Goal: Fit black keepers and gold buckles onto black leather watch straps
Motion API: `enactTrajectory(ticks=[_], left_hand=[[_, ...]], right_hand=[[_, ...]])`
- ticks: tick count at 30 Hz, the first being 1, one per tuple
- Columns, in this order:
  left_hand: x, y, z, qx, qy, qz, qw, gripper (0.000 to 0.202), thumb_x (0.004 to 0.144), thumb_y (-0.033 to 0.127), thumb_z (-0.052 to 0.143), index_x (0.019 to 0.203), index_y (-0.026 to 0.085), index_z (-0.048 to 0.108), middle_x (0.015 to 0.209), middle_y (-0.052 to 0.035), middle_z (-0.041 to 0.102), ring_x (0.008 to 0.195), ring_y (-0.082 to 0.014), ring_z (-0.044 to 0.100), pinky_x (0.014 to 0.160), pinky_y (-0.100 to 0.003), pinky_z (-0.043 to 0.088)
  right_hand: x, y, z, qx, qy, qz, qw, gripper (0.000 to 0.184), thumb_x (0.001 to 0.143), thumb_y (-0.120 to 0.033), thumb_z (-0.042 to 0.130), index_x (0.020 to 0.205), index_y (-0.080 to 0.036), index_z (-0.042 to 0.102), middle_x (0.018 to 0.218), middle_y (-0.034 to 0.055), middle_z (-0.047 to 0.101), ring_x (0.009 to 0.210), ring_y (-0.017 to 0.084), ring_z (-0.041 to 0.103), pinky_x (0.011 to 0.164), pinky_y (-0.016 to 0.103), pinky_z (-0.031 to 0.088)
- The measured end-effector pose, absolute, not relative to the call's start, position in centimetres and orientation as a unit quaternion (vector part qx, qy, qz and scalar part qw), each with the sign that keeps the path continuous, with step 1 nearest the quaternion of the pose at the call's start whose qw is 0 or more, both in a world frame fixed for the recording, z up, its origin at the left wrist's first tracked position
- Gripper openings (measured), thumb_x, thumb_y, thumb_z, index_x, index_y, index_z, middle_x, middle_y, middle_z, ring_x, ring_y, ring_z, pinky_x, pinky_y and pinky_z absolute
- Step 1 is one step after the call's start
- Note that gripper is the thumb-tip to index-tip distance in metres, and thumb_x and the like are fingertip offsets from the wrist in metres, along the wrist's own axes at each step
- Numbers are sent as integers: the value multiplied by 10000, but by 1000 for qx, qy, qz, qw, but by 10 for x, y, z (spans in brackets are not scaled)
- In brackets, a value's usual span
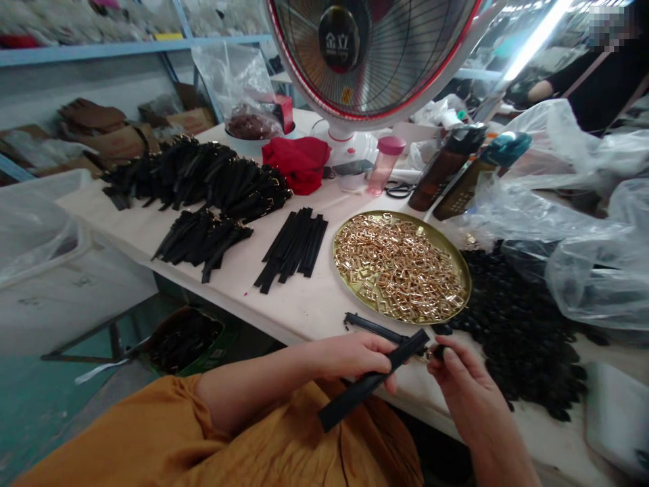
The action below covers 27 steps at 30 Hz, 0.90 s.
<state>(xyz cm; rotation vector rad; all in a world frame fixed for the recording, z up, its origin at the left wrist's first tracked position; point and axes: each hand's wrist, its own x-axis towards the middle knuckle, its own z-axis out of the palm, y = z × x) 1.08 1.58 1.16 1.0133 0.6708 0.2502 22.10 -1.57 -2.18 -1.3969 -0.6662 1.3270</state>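
Observation:
Close to the table's front edge, my left hand (362,358) is closed around a flat black strap (349,400), which slants up to the right. My right hand (464,379) pinches a small black piece (439,352) near the strap's upper end; a bit of gold metal shows by the fingertips. Whether that piece touches the strap I cannot tell. Just beyond my left hand another black strap (372,326) lies on the table. Past it stands a round gold tray (349,289) heaped with gold buckles (400,267). Many small black pieces (522,331) are spread right of the tray.
Loose black straps (294,247) lie left of the tray, with bundles of straps fitted with gold buckles (197,176) farther left. Behind are a large fan (375,54), a red cloth (299,164), a pink cup (385,166) and bottles (446,169). Plastic bags (593,264) crowd the right.

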Motion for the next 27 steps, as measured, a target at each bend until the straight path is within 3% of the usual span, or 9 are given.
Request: enactTrajectory(ticks=[5,8,13,16,20,27], left_hand=[[11,12,20,481,304,115,814,460,634,102,386,1072,154,516,647,25,548,482,-63,482,490,-173,380],[10,9,19,544,325,118,765,502,648,83,364,1129,167,484,665,29,544,474,-66,483,481,-179,385],[8,4,19,692,383,126,599,334,768,143,341,1040,154,534,683,18,566,484,-69,471,490,-182,349],[11,5,20,751,403,135,505,277,852,251,321,940,148,563,653,4,579,506,-90,478,523,-202,341],[15,10,19,805,429,140,386,289,851,321,364,832,149,595,725,-41,614,634,-142,524,545,-222,322],[10,21,24,847,389,39,361,259,796,288,417,708,155,621,648,-34,607,559,-127,486,481,-222,267]], right_hand=[[206,-13,-20,-520,-86,629,572,247,557,-266,790,738,-184,644,725,-28,634,608,67,561,575,157,502],[197,-13,-20,-494,-43,639,588,257,543,-255,799,732,-183,640,704,-41,628,592,60,559,574,151,505],[183,-18,-19,-510,-100,614,594,230,602,-331,757,733,-199,622,663,-58,601,555,51,534,530,153,468],[178,-24,-17,-543,-188,565,592,195,628,-315,741,699,-200,601,657,-60,592,585,55,537,605,165,458],[177,-31,-16,-592,-304,507,548,252,654,-362,709,829,-220,596,756,-45,606,649,87,549,662,222,450],[188,-34,-21,-629,-463,446,437,268,649,-383,685,820,-195,601,706,6,615,674,169,562,642,311,453]])
